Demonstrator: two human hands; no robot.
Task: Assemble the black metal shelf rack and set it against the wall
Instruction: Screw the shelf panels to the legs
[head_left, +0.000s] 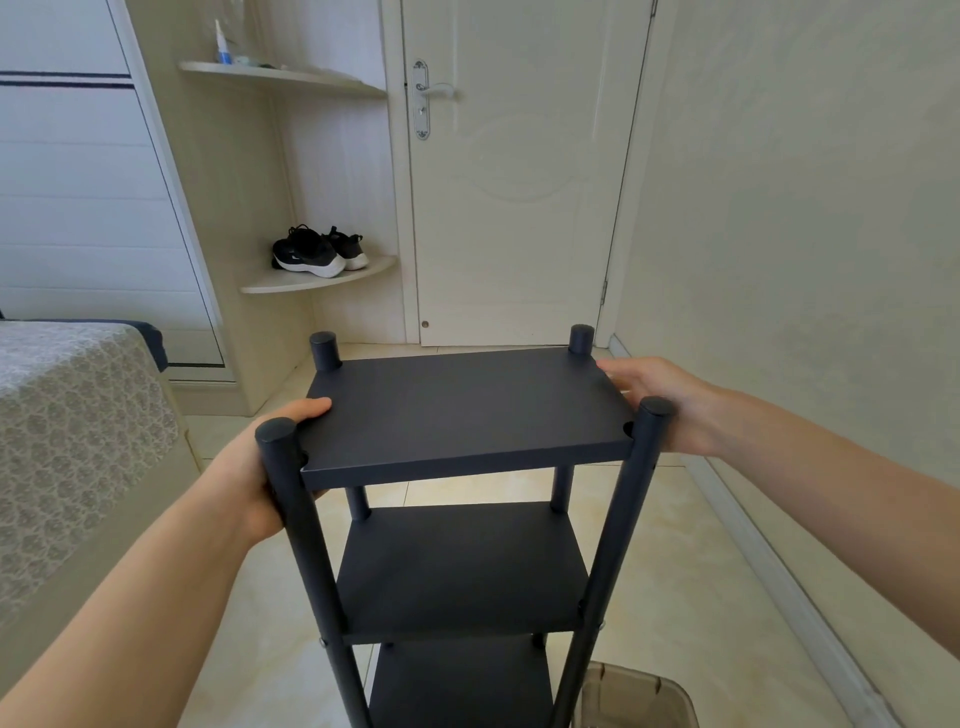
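Metal under the left fingers: the left hand (260, 467) grips the left short edge of the top shelf (467, 410). Its thumb (306, 408) lies flat on the surface and the other fingers are tucked beneath, hidden. The hand sits just behind the near-left post (296, 509).
Metal under the right fingers: the right hand (670, 405) holds the opposite short edge, with its fingertips (615, 371) curved onto the shelf near the far-right corner. The near-right post (628, 509) hides the rest of the grip.
Grip spacing: there is one hand at each end of the shelf and they are roughly level. The load sits between them, with neither hand nearer.
Rack: the black rack (457, 566) stands upright with its long axis vertical. Three shelves and four capped posts show, and it looks fully assembled. Its feet are out of view, so it cannot be told whether it rests on the floor (675, 545) or is lifted.
Wall: the wall (805, 208) lies to the right, beyond the right hand. It is well apart from the rack, with a strip of tiles between them.
Coming move: this is probably a sideways carry to the right with the right hand leading. A quarter turn would be needed if the shelves' long side is to lie flat to the wall.
Obstacle: a translucent bin (634, 696) sits on the floor just beside the rack's near-right post, on the wall side. It could catch that post.
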